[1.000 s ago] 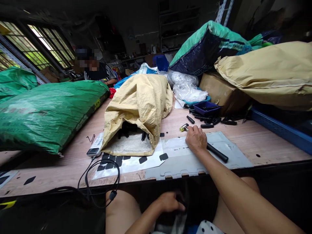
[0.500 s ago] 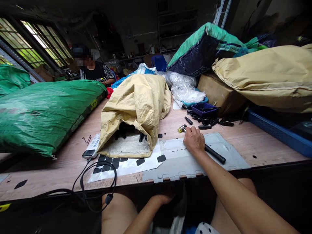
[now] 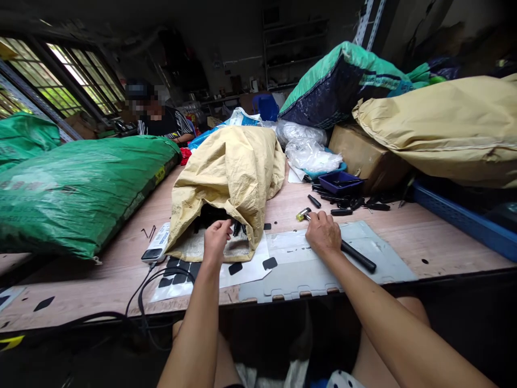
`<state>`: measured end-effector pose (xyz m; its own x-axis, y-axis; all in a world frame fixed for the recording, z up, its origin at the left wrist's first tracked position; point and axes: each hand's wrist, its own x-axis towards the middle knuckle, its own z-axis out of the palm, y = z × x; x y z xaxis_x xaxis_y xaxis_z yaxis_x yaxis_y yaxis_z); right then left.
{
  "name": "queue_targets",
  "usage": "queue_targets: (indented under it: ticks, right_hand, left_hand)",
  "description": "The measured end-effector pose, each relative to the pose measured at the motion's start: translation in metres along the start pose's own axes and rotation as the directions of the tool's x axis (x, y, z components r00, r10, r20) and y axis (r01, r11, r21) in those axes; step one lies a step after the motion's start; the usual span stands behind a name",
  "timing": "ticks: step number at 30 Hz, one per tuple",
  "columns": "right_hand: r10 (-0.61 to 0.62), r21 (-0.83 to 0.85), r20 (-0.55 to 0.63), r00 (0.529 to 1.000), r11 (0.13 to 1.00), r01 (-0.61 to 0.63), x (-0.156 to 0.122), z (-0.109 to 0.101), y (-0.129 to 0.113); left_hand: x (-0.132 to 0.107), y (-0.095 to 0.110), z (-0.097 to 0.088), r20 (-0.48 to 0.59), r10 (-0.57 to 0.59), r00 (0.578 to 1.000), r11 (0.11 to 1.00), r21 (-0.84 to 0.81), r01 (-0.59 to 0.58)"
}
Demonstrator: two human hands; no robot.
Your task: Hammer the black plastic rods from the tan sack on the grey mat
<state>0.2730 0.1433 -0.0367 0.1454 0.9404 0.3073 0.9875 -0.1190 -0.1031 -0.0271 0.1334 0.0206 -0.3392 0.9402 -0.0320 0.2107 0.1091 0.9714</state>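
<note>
My left hand (image 3: 216, 240) is at the mouth of a beige woven sack (image 3: 232, 161), fingers curled in beside some black parts (image 3: 238, 228). Whether anything is between those fingers I cannot make out. Fingers of my right hand (image 3: 324, 233) close round the shaft of a hammer (image 3: 359, 256), which lies across a grey board (image 3: 283, 269). Its yellowish head (image 3: 302, 214) points away to the left and the black handle sticks out behind my hand. A white sheet with black patches (image 3: 235, 268) lies partly under the sack.
Several black handle-like pieces (image 3: 341, 212) lie beyond the board, near a purple tray (image 3: 341, 183). A white device (image 3: 155, 248) with a black cable sits left of the sack. Full green (image 3: 89, 188) and beige (image 3: 440, 129) sacks flank the table. Another person (image 3: 163, 121) sits behind.
My left hand has come up from below the table edge to the sack's opening. My right hand keeps its hold on the hammer. The view has shifted slightly.
</note>
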Motion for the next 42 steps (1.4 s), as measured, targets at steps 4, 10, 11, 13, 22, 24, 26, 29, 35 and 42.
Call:
queue_targets:
  ticks: [4,10,11,13,22,24,26,29,35,42]
  right_hand:
    - [0.0,0.001,0.01,1.0,1.0,0.0,0.001,-0.001,0.0]
    - [0.008,0.011,0.016,1.0,1.0,-0.008,0.001,-0.003,-0.001]
    - [0.01,0.014,0.017,1.0,1.0,-0.01,0.001,-0.003,-0.002]
    - [0.01,0.016,0.018,1.0,1.0,-0.01,0.001,-0.003,-0.002]
    - [0.003,0.009,-0.001,1.0,1.0,-0.003,0.0,-0.001,0.0]
    - [0.002,0.01,0.004,1.0,1.0,-0.002,0.0,-0.002,0.0]
    - [0.001,0.01,0.006,1.0,1.0,-0.001,0.0,-0.002,0.0]
    - [0.002,0.014,0.008,1.0,1.0,-0.002,-0.001,0.0,0.0]
    - [0.029,0.108,0.044,0.999,0.994,-0.034,0.003,-0.005,0.003]
    - [0.013,0.506,-0.094,0.996,0.862,0.036,-0.01,-0.039,0.005]
  left_hand:
    - [0.029,-0.022,0.027,-0.163,0.068,0.984,0.827,0.561,0.036]
    - [0.007,-0.03,0.017,-0.145,0.129,0.981,0.636,0.771,0.03]
    - [-0.001,-0.029,0.012,-0.188,0.133,0.973,0.664,0.746,0.053]
    - [-0.022,-0.028,0.004,-0.291,0.193,0.937,0.76,0.648,0.045]
    - [-0.087,-0.019,0.073,0.34,0.426,0.838,0.776,0.339,-0.532]
    - [-0.076,-0.021,0.091,0.387,0.393,0.834,0.746,0.396,-0.536]
    - [-0.064,-0.024,0.1,0.414,0.369,0.832,0.728,0.427,-0.535]
    - [-0.055,-0.03,0.104,0.431,0.342,0.835,0.743,0.419,-0.521]
    - [-0.056,-0.031,0.102,0.421,0.339,0.841,0.768,0.393,-0.506]
    - [-0.055,-0.031,0.103,0.422,0.332,0.844,0.783,0.376,-0.496]
